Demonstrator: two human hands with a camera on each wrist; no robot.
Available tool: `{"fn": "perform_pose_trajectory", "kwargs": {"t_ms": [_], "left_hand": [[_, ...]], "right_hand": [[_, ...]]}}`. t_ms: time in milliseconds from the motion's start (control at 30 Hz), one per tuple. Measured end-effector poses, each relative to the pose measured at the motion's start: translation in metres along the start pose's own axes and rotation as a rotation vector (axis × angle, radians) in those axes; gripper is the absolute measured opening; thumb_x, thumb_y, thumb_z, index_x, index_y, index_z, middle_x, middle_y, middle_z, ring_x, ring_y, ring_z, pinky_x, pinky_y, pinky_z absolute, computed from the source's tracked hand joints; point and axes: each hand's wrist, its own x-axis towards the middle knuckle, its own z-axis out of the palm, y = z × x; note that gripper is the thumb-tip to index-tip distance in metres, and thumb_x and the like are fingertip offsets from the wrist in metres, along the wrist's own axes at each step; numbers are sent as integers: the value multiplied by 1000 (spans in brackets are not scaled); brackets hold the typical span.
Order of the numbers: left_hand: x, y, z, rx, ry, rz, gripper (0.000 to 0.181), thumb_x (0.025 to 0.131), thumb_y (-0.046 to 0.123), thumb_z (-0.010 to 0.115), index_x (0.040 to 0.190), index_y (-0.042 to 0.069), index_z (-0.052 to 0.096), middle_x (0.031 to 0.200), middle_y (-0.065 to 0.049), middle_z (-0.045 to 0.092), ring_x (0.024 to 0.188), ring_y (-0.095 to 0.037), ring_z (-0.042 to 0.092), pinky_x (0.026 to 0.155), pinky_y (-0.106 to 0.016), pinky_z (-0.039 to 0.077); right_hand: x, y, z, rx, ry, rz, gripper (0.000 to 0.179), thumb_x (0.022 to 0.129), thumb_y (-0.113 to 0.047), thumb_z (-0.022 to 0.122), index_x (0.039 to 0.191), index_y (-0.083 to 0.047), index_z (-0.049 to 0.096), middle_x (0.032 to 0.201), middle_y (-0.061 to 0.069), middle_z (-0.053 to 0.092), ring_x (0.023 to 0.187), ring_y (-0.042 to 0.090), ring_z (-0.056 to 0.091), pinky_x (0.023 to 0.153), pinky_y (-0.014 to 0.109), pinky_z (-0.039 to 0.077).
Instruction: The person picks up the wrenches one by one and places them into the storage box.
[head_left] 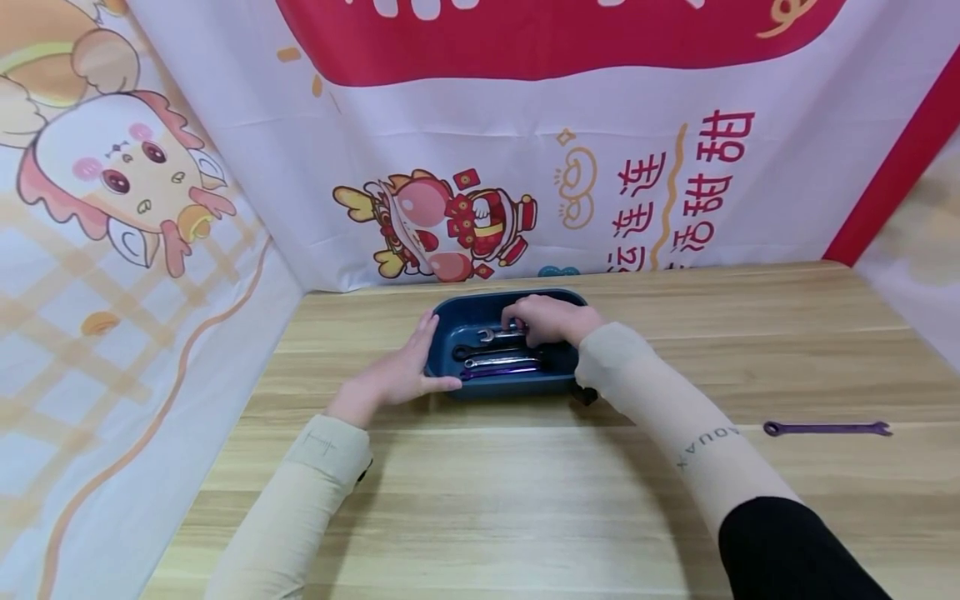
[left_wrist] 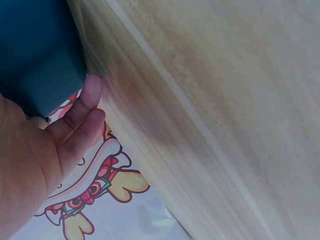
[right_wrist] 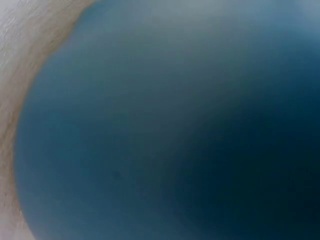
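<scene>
In the head view a dark blue bin [head_left: 510, 387] holds several wrenches lying side by side. My left hand [head_left: 401, 367] lies against the bin's left end, fingers and thumb spread along its side. The left wrist view shows that hand's fingers [left_wrist: 82, 115] extended beside the blue bin wall [left_wrist: 45, 60]. My right hand [head_left: 547, 319] reaches into the bin, its curled fingers pinching a small silver wrench [head_left: 491, 335] near the back. A black wrench [head_left: 480, 352], a silver wrench [head_left: 498, 361] and a purple wrench [head_left: 498, 372] lie in front of it. Blurred blue bin wall [right_wrist: 125, 125] fills the right wrist view.
Another purple wrench [head_left: 825, 428] lies on the wooden table [head_left: 525, 500], right of my right forearm. Printed cloth [head_left: 480, 125] hangs behind the table's back edge, and a second printed sheet [head_left: 120, 333] stands along the left side.
</scene>
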Motion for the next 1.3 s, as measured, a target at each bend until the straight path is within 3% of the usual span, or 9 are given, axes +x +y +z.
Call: {"fn": "perform_pose_trajectory", "kwargs": {"t_ms": [467,800,1300], "left_hand": [[0,1,1,-6,-2,-6,116,91,64,67,165,20,-10,171,-1,-16,154,-35,16,118,-57,28],[0,0,1,-18,-1,-3,115,91,62,68,165,21,-10,171,-1,-15,155,-35,14,118,-57,27],[0,1,1,-21,1,-7,116,91,62,69,165,20,-9,171,0,-15,155,-35,15,119,-56,26]], "right_hand": [[5,0,4,22,-28,38,40,91,5,69,127,-12,67,104,9,63,92,23,57,87,37,51],[10,0,3,6,-77,55,42,93,5,69,131,-12,67,109,9,65,95,24,60,94,39,53],[17,-5,8,-86,-63,38,38,95,2,70,130,-12,68,113,8,67,99,23,60,97,38,53]]}}
